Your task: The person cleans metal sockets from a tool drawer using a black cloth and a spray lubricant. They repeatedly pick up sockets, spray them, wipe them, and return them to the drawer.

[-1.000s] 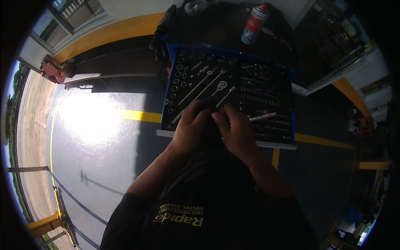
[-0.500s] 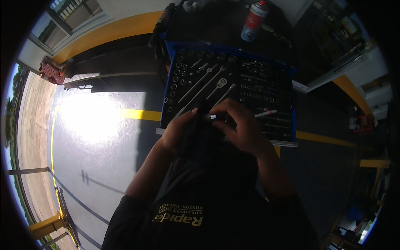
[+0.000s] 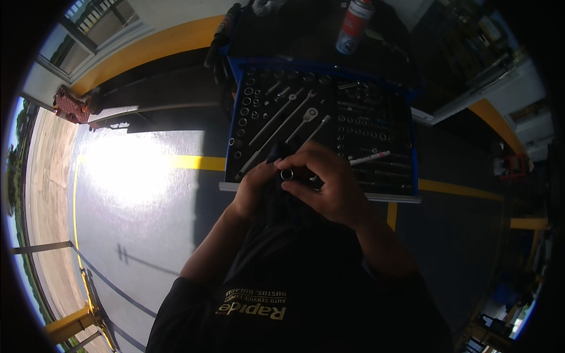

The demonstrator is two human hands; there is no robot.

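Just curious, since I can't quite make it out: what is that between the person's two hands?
In the head view, a small shiny metal socket sits between the left hand and right hand, over the open tool tray.

spray can (image 3: 355,23) top cut off | hands (image 3: 306,185) hide tray's (image 3: 376,197) front edge

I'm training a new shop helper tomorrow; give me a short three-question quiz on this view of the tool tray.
1. True or false: both hands meet over the near edge of the socket set tray.
2. What does the right hand hold at its fingertips? A) a small socket B) a spray can C) a marker pen
3. Fill in: the spray can stands ____ the tray, on the side away from the person.

Key: 1 true. 2 A, a small socket, with the left hand touching beside it. 3 beyond.
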